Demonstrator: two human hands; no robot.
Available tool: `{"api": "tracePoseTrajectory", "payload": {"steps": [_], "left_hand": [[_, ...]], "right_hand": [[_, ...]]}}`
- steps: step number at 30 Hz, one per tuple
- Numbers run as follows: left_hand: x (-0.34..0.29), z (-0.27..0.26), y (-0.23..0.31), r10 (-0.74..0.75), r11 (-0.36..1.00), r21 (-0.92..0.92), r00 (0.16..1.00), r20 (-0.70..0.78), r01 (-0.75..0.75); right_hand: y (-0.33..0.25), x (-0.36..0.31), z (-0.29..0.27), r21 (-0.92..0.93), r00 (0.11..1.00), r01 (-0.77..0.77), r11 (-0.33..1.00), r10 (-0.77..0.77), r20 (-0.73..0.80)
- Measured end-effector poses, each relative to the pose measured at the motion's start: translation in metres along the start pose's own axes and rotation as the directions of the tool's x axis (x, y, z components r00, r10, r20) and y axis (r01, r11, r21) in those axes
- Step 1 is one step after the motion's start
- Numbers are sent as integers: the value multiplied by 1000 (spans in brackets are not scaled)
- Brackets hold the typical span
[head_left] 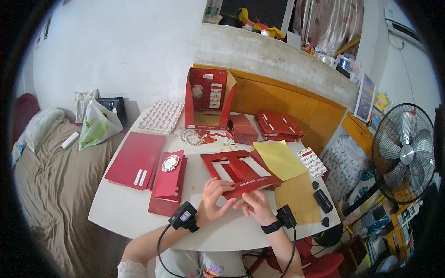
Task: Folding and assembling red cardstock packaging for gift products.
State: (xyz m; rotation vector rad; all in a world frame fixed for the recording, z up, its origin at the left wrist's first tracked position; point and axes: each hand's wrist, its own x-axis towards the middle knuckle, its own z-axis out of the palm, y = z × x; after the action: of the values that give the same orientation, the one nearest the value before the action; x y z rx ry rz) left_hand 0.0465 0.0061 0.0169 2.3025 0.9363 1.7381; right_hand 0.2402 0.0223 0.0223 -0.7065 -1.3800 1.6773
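Observation:
A red cardboard sleeve (236,171) with cut-out windows and pale lettering lies in front of me, its near flap toward my hands. My left hand (214,198) has its fingers over the flap's left end and its thumb below, gripping it. Bent around the same near edge, my right hand (255,205) holds the flap close to the left thumb; its fingertips are partly hidden. To the left sits a red money wallet (168,183) with a silver-white rosette, on another red piece. A larger stack of red folded card (138,160) lies beside it.
An upright red display box (207,99) stands at the back, near patterned sheets (161,116), loose rosettes (191,136) and stacked red wallets (279,125). Yellow paper (280,159), a patterned card (312,162) and black objects (322,202) lie right. A fan (406,154) stands beyond the table (111,204).

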Motion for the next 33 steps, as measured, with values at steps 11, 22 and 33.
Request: {"api": "tracePoseTrajectory", "payload": {"steps": [11,22,33], "left_hand": [[-3,-2,8,2,1000,-3,999,34,-2],[-2,2,11,-4,999,-34,1000,17,5],[2,2,-4,-93,995,-50,993,-68,90]], "right_hand": [[-4,0,13,-43,997,-30,999,33,67],[3,0,11,-84,997,81,993,-81,7],[1,3,8,-57,993,70,996,-75,-91]]}}
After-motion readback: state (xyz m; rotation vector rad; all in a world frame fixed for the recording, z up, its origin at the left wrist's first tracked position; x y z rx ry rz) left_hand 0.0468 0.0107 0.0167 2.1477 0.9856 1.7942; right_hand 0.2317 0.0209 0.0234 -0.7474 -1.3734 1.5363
